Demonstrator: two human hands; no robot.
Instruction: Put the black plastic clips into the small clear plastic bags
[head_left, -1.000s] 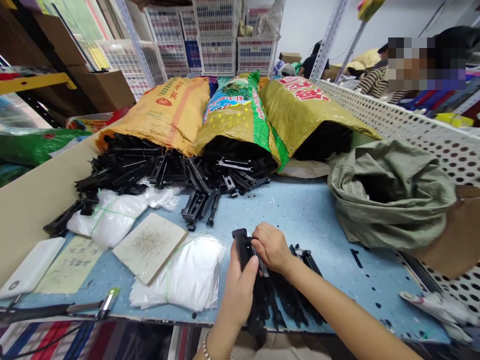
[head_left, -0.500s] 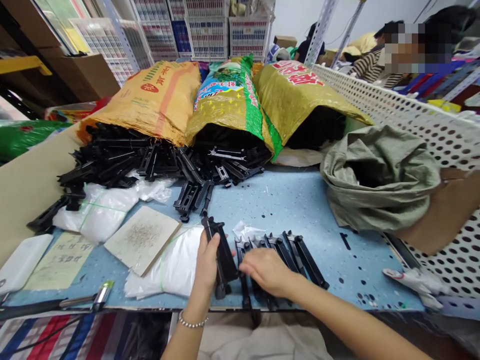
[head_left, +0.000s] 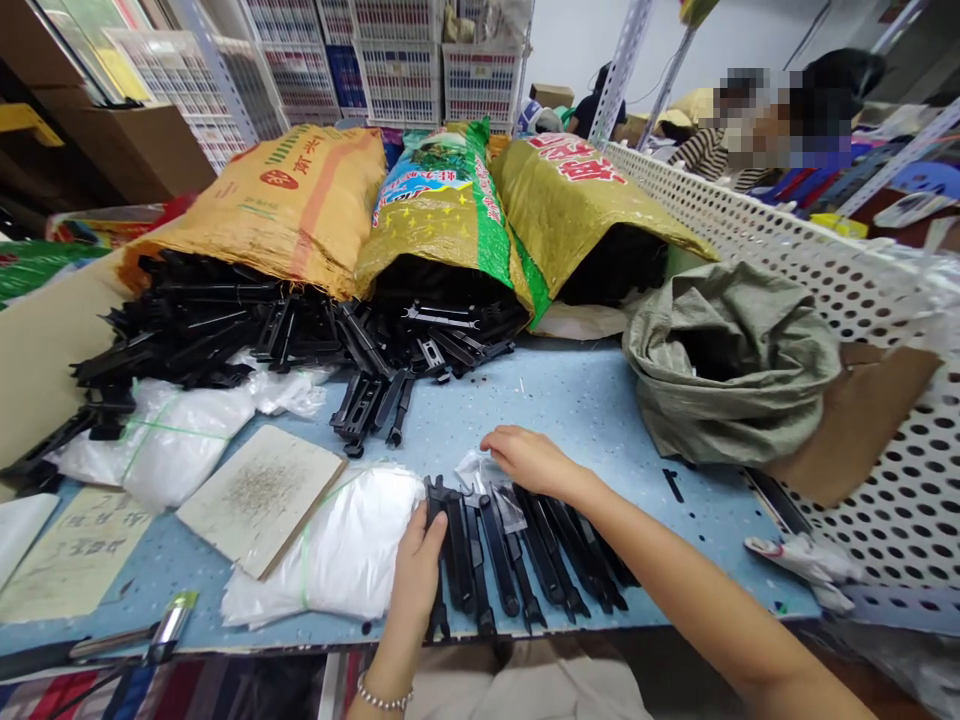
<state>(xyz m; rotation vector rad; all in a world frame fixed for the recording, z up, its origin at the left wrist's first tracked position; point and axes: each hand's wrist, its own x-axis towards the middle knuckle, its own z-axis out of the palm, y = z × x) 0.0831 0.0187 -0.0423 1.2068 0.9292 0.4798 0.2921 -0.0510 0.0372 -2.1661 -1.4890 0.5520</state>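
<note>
Long black plastic parts with forked ends lie side by side in a row at the table's front edge. My left hand is closed around the black plastic part at the row's left end, thumb on top. Above the row's far ends hovers my right hand, palm down, fingers stretched to the left and nothing visible in them. Its thumb is hidden. Just below it, a small clear plastic bag lies over some of the parts.
Black parts spill from an orange sack and two more sacks behind. A green-grey sack stands right, against a white perforated basket wall. Left are bundled clear bags, a square board and a hammer-like tool.
My left hand has lowered its black parts into the row's left end. My right hand has lifted from the row and moved to its far end, its fingers straightening. The view has shifted slightly.
</note>
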